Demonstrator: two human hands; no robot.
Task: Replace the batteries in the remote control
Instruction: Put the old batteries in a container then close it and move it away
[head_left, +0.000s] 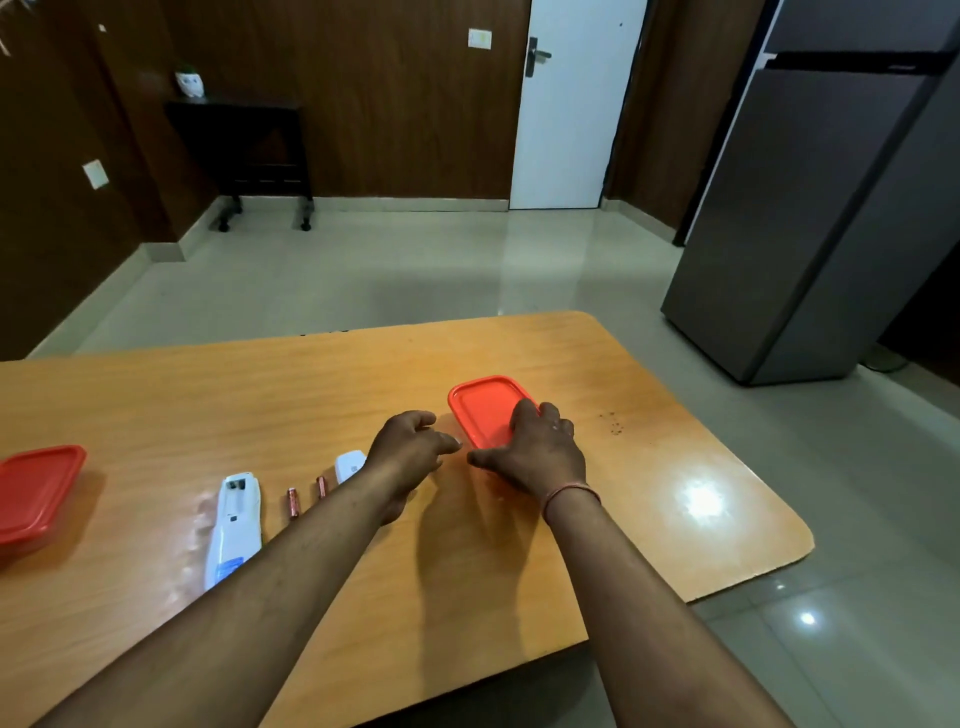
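A white remote control (231, 527) lies face down on the wooden table (260, 395), its battery bay open and empty. Two copper-coloured batteries (293, 502) (321, 487) lie just right of it. The white battery cover (349, 466) rests beside them, partly hidden by my left wrist. My right hand (537, 449) lies on a red-lidded container (485, 410), fingers curled over its right edge and thumb at its near side. My left hand (410, 447) hovers just left of that container with loosely curled fingers, holding nothing.
A second red-lidded container (36, 491) sits at the table's left edge. A grey fridge (826, 218) stands on the floor to the right. A white door (574, 104) and a dark side table (244, 140) are at the far wall.
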